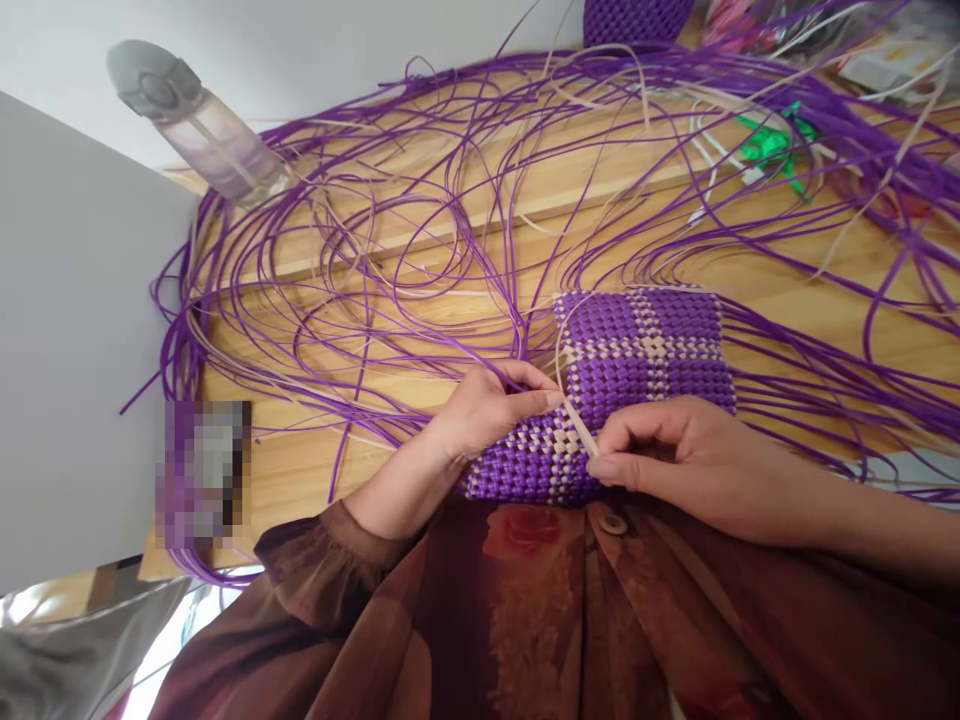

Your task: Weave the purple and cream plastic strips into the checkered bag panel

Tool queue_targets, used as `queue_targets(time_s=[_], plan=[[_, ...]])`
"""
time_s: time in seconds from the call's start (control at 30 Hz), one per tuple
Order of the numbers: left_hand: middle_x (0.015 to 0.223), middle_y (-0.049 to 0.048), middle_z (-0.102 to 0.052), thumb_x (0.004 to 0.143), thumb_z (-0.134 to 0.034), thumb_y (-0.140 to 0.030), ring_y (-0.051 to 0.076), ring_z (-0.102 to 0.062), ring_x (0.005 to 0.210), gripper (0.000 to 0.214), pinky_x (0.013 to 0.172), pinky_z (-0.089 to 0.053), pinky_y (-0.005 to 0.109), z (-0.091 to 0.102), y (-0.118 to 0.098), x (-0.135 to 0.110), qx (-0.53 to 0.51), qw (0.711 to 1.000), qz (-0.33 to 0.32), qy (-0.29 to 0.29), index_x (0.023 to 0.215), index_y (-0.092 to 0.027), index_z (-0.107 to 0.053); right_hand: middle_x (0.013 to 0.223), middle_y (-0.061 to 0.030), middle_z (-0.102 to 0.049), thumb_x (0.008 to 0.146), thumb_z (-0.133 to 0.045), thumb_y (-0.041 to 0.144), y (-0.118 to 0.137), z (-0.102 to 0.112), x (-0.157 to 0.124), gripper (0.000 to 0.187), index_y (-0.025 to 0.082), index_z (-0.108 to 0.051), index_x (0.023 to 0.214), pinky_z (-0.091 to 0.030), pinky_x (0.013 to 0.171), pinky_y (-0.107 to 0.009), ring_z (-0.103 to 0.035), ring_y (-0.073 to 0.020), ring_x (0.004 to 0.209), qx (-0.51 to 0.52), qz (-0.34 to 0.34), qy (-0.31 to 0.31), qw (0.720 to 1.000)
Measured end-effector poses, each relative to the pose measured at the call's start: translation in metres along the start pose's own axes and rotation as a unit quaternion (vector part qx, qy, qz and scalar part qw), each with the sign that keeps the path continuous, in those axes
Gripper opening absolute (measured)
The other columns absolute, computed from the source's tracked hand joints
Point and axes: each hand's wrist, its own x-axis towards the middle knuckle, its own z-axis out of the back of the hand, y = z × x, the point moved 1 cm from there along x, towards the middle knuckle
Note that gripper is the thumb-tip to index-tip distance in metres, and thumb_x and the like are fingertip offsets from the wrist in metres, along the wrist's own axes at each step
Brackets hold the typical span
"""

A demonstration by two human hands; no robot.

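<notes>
A partly woven basket piece [637,350] in purple and cream checks rests against my body at the near edge of the wooden table [300,470]. My left hand [487,405] pinches a cream strip [579,428] at the weave's left edge. My right hand [667,450] is closed on the same cream strip lower down, thumb pressed against the weave. Loose purple strips [360,260] fan out from the piece across the table.
A clear water bottle with a grey cap [195,125] lies at the table's far left. Another purple woven piece [634,18] sits at the top. A green item [772,140] and white cable lie at the upper right. A grey wall panel [67,350] borders the left.
</notes>
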Motion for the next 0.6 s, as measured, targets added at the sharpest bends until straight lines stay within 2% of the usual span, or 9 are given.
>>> queue_targets(time_s=[0.23, 0.43, 0.6], plan=[[0.067, -0.0001, -0.064, 0.07, -0.081, -0.034, 0.009, -0.048, 0.058, 0.023, 0.057, -0.037, 0.024, -0.002, 0.001, 0.0, 0.034, 0.999, -0.032, -0.022, 0.076, -0.014, -0.072, 0.069, -0.0021, -0.071, 0.077, -0.076, 0.046, -0.002, -0.005, 0.014, 0.033, 0.016, -0.061, 0.072, -0.049, 0.062, -0.023, -0.064, -0.0121, 0.064, 0.134, -0.107, 0.092, 0.981], [0.062, -0.0018, -0.06, 0.068, -0.083, -0.04, 0.008, -0.045, 0.054, 0.029, 0.056, -0.036, 0.025, -0.001, 0.002, 0.001, -0.027, 1.0, -0.009, -0.007, 0.074, -0.014, -0.071, 0.069, -0.0016, -0.07, 0.073, -0.08, 0.047, -0.001, -0.007, 0.018, 0.037, 0.015, -0.06, 0.072, -0.05, 0.06, -0.022, -0.067, -0.0122, 0.063, 0.15, -0.133, 0.102, 0.974], [0.067, -0.0003, -0.065, 0.067, -0.085, -0.04, 0.009, -0.051, 0.059, 0.03, 0.061, -0.039, 0.025, -0.001, 0.002, 0.003, 0.017, 0.999, -0.037, -0.011, 0.076, -0.014, -0.073, 0.069, -0.0007, -0.069, 0.073, -0.079, 0.048, -0.001, -0.007, 0.021, 0.038, 0.015, -0.06, 0.073, -0.049, 0.058, -0.021, -0.068, -0.0117, 0.064, 0.155, -0.136, 0.11, 0.972]])
